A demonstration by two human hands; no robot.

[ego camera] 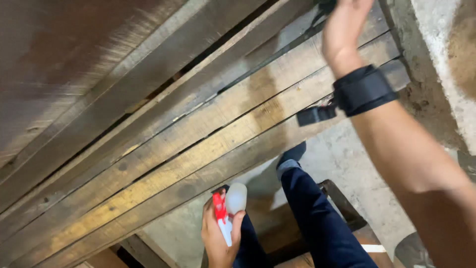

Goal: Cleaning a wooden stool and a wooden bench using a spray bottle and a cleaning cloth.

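Observation:
My left hand [216, 237] is low in the view, closed around a small white spray bottle [234, 200] with a red trigger, held near my knee. My right hand [343, 27] reaches up to the top edge of the view, over the stacked wooden planks [198, 144]. Its fingers are cut off by the frame, and something dark shows beside them, too unclear to name. A black strap [361, 90] is wrapped around my right wrist, with a loose end hanging off it.
Long worn planks slope across most of the view. A rough concrete wall [436, 49] rises at the right. My dark-trousered legs [317, 218] stand on a concrete floor [347, 164] beside a low wooden frame [342, 198].

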